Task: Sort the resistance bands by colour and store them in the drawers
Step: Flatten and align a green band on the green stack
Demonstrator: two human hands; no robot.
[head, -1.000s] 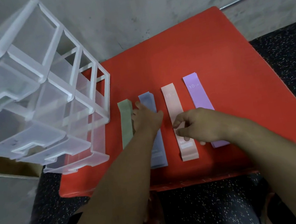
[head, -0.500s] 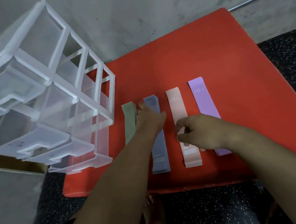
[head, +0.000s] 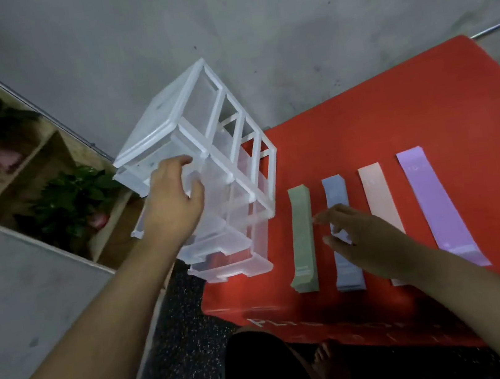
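Note:
Four stacks of resistance bands lie side by side on the red table (head: 424,105): green (head: 302,233), blue (head: 335,196), pink (head: 377,193) and purple (head: 432,201). A clear plastic drawer unit (head: 220,148) stands at the table's left edge, its drawers facing me. My left hand (head: 174,200) rests on the front of the upper drawers, fingers curled at a drawer front. My right hand (head: 359,237) hovers over the blue stack, fingers spread toward the green stack, holding nothing.
A wooden shelf (head: 11,166) with potted plants (head: 74,196) stands to the left, below the table. A grey wall (head: 218,31) runs behind. The floor (head: 181,345) is dark and speckled. My bare foot (head: 324,360) shows under the table's front edge.
My left hand left the blue stack and went to the drawer fronts. My right hand shifted from the pink stack over the blue one. The camera turned left.

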